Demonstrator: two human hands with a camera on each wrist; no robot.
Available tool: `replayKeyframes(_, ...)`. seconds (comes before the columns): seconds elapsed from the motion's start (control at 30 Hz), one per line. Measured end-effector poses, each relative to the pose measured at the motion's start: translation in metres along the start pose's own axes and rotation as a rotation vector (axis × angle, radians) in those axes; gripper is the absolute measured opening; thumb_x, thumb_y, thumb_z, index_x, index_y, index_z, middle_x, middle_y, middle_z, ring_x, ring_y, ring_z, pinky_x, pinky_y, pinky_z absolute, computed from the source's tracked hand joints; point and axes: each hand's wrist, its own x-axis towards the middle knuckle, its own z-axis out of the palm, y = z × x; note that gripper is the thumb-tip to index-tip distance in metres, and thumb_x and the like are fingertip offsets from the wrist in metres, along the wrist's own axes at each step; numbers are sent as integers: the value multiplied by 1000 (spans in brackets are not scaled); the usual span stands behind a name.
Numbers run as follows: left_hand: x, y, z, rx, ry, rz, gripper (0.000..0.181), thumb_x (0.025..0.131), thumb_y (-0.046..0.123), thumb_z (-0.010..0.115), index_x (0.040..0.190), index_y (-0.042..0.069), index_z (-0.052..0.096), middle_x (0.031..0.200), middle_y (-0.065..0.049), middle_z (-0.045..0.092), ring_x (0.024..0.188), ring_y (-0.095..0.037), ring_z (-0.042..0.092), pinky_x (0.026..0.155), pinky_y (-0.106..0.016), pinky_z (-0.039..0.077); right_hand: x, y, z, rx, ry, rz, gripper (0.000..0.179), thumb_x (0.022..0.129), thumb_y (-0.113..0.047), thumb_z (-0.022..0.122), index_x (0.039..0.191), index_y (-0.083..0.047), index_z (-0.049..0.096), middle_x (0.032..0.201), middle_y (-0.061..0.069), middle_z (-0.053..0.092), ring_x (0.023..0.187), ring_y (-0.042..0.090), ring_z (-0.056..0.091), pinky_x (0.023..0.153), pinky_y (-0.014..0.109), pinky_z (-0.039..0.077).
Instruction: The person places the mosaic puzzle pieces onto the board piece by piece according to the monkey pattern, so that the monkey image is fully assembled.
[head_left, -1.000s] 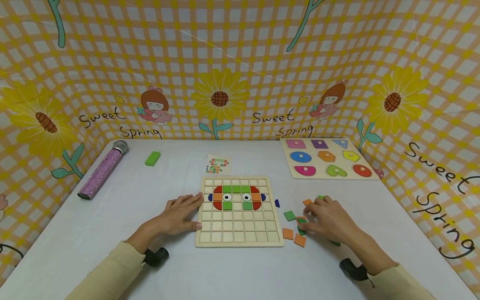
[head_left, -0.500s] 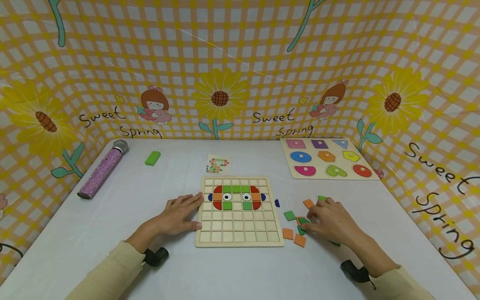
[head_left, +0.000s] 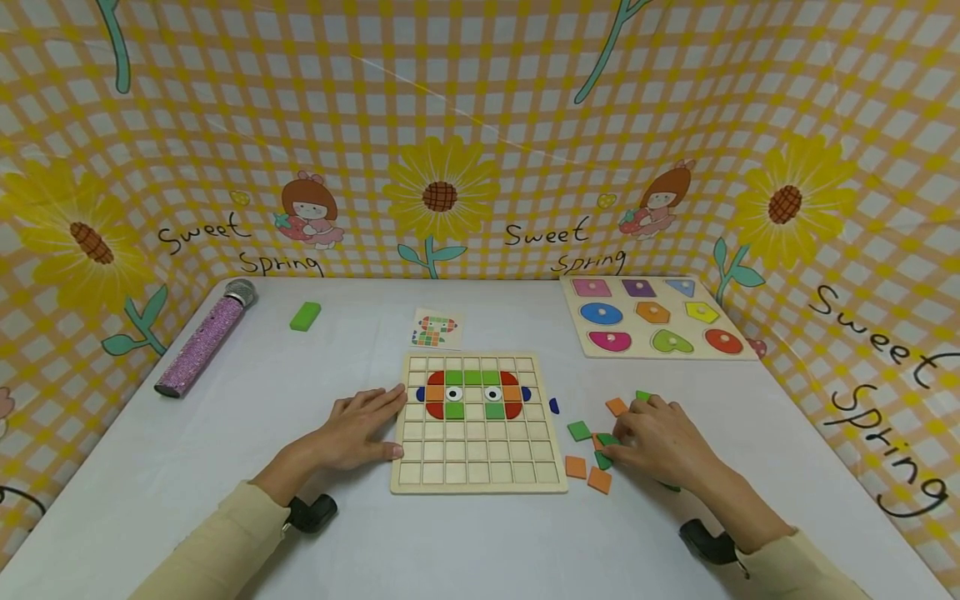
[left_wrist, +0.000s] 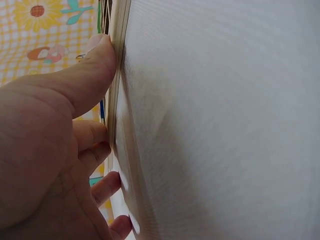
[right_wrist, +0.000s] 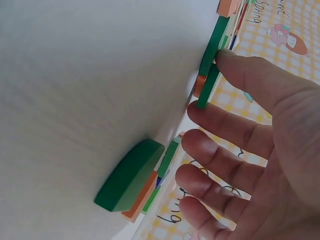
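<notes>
A wooden grid board (head_left: 480, 475) lies on the table, with red, green, orange and blue pieces and two eye pieces forming a face. My left hand (head_left: 360, 429) rests at its left edge; in the left wrist view the thumb (left_wrist: 92, 70) touches the board's rim. My right hand (head_left: 663, 437) is low over loose pieces right of the board, pinching a dark green piece (right_wrist: 209, 86) between thumb and index finger. This piece overlaps an orange one (right_wrist: 199, 86). Another dark green piece (right_wrist: 132, 172) with a curved side lies under the palm.
Orange squares (head_left: 599, 480), a green square (head_left: 579, 431) and a small blue half-round (head_left: 554, 406) lie beside the board. Behind it is a pattern card (head_left: 450, 337). A knobbed shape puzzle (head_left: 637, 354), a green block (head_left: 306, 317) and a glittery microphone (head_left: 204, 343) lie farther back.
My right hand has drawn back slightly to the right, and the dark green piece at its fingertips has shifted and shows more. My left hand and the board are unmoved.
</notes>
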Motion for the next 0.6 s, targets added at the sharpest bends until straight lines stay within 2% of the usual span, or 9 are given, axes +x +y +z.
replayKeyframes(0.13, 1, 0, 1, -1, -3, 2, 78, 88, 42, 62, 150, 10, 26, 159, -6, 21, 142, -35, 20, 104, -57, 21, -1, 0, -1, 1, 14, -11, 23, 69, -38, 81, 77, -18, 72, 80, -1, 60, 82, 22, 51, 73, 43, 42)
replayKeyframes(0.33, 1, -1, 1, 4, -6, 3, 78, 88, 42, 62, 150, 10, 26, 159, -6, 21, 142, -34, 20, 104, -57, 21, 1, -3, -4, 47, 86, -65, 22, 70, -28, 81, 88, -16, 73, 86, 0, 60, 87, 21, 48, 73, 38, 37)
replayKeyframes(0.6, 2, -2, 1, 7, -2, 6, 78, 88, 42, 62, 150, 10, 26, 159, -6, 21, 142, -35, 20, 104, -57, 22, 20, -30, -7, 182, 104, -164, 27, 74, -22, 79, 99, -13, 73, 92, -1, 62, 92, 17, 47, 77, 35, 39)
